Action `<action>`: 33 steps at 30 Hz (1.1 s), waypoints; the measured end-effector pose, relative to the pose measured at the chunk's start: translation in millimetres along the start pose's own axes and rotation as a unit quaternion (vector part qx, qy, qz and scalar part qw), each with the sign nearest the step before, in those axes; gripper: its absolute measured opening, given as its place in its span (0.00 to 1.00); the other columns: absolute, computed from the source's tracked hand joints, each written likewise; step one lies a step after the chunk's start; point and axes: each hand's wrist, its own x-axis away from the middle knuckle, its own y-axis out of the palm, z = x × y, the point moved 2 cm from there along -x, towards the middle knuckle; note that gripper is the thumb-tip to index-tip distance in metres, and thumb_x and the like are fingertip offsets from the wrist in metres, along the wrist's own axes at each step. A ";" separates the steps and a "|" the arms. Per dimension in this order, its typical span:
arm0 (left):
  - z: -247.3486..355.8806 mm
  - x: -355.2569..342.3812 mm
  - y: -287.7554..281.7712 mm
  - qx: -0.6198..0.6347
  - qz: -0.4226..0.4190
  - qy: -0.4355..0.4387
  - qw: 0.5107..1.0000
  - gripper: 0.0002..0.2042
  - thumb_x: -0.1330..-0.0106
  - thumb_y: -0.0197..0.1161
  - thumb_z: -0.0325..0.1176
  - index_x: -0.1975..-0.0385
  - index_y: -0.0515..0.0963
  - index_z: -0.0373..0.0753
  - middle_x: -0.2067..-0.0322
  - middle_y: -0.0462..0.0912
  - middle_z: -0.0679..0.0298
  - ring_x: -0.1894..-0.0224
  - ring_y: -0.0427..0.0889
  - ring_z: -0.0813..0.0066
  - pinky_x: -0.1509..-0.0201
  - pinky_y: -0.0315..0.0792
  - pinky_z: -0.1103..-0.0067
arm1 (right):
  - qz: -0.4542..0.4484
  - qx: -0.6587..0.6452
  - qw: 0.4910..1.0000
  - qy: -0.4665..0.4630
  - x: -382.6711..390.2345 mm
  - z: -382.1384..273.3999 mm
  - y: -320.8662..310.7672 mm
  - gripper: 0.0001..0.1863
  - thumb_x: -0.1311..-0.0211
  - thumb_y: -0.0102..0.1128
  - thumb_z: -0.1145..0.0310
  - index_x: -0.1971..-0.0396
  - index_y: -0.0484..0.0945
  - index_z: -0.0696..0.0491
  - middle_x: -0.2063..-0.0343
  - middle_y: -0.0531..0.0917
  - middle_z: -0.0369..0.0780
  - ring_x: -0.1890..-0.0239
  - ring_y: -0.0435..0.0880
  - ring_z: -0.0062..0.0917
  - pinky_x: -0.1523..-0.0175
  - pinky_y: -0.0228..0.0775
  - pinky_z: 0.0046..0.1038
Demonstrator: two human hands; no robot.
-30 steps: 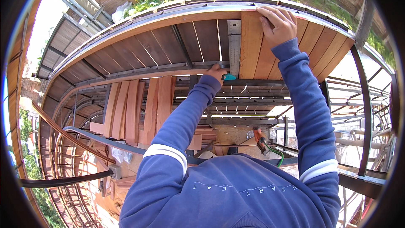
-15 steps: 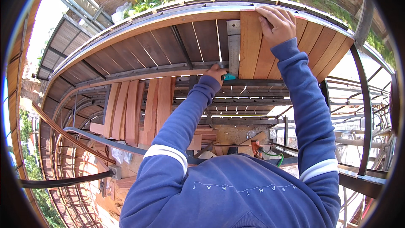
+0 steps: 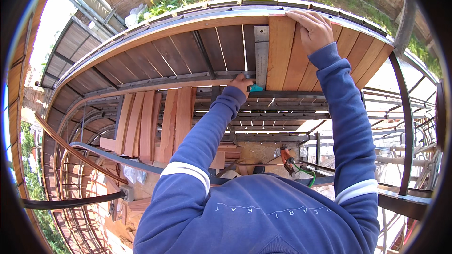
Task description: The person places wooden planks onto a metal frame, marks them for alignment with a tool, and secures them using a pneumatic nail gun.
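Observation:
A metal square (image 3: 261, 56) with a teal handle (image 3: 255, 88) lies beside the left edge of the reddish-brown boards (image 3: 281, 56). My left hand (image 3: 241, 83) is closed by the handle at the near edge of the frame, the fingers partly hidden by the sleeve. My right hand (image 3: 314, 30) rests on the boards at their far edge. Its fingers lie stretched over the edge, with the thumb on the wood. To the left of the square the black metal frame (image 3: 204, 51) is uncovered, and darker slats show beneath it.
Several loose planks (image 3: 160, 122) lean across the lower bars at the left. An orange tool (image 3: 286, 156) with a green hose (image 3: 307, 175) is below at the right. A curved metal bar (image 3: 113, 152) crosses near my left arm. Dark posts (image 3: 404, 122) stand at the right.
My right hand has shifted slightly to the right along the far edge of the boards. My left hand stays at the square's handle. The view has tilted a little.

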 end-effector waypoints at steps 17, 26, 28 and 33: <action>-3.2 0.0 3.6 -0.013 0.003 0.006 1.000 0.11 0.42 0.66 0.32 0.60 0.84 0.50 0.60 0.77 0.60 0.59 0.83 0.55 0.53 0.79 0.65 | -0.003 -0.008 1.000 0.004 1.5 3.6 2.8 0.18 0.41 0.58 0.76 0.53 0.86 0.41 0.54 0.87 0.31 0.49 0.83 0.28 0.38 0.68 0.33; -0.3 1.1 1.6 -0.004 0.011 0.005 1.000 0.11 0.43 0.66 0.30 0.60 0.84 0.50 0.60 0.77 0.60 0.59 0.83 0.55 0.54 0.79 0.65 | 0.016 -0.004 1.000 -0.008 1.8 3.7 5.8 0.18 0.42 0.59 0.76 0.54 0.86 0.41 0.54 0.87 0.31 0.50 0.83 0.27 0.39 0.70 0.32; 0.7 1.9 -0.2 -0.006 0.008 0.008 1.000 0.11 0.44 0.66 0.29 0.60 0.84 0.49 0.60 0.77 0.60 0.59 0.83 0.55 0.54 0.79 0.65 | 0.016 -0.002 1.000 -0.008 0.9 1.4 4.4 0.18 0.42 0.59 0.76 0.54 0.86 0.42 0.54 0.87 0.31 0.50 0.83 0.27 0.39 0.70 0.32; 4.0 2.9 -2.7 0.004 0.010 0.012 1.000 0.11 0.43 0.65 0.29 0.60 0.83 0.48 0.60 0.77 0.60 0.59 0.83 0.55 0.54 0.79 0.65 | 0.018 -0.001 1.000 -0.004 2.4 4.2 5.3 0.18 0.42 0.59 0.76 0.54 0.86 0.42 0.54 0.87 0.31 0.50 0.83 0.27 0.39 0.70 0.32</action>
